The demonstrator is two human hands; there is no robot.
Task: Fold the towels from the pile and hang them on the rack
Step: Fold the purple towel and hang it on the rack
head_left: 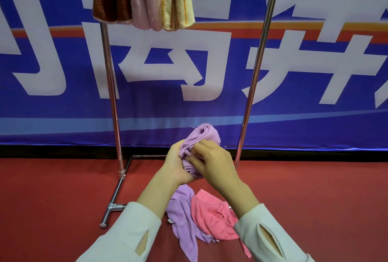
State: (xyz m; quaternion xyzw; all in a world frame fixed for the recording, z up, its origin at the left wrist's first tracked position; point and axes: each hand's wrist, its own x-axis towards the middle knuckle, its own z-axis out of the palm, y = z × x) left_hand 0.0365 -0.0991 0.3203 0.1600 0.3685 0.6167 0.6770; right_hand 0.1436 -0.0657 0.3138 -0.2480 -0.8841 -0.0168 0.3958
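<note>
Below the rack [255,72], our left hand [177,165] grips the folded lilac towel [206,133], the fingers [194,150] of our right hand [212,165] pinching its layers; we should square the edges, then drape it at one o'clock.

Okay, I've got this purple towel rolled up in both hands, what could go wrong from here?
The purple towel is only a loose roll gripped by the left hand and right hand; it may unfold while lifted to the rack. The lilac floor towel and pink floor towel lie just below and might get trodden on.
</note>
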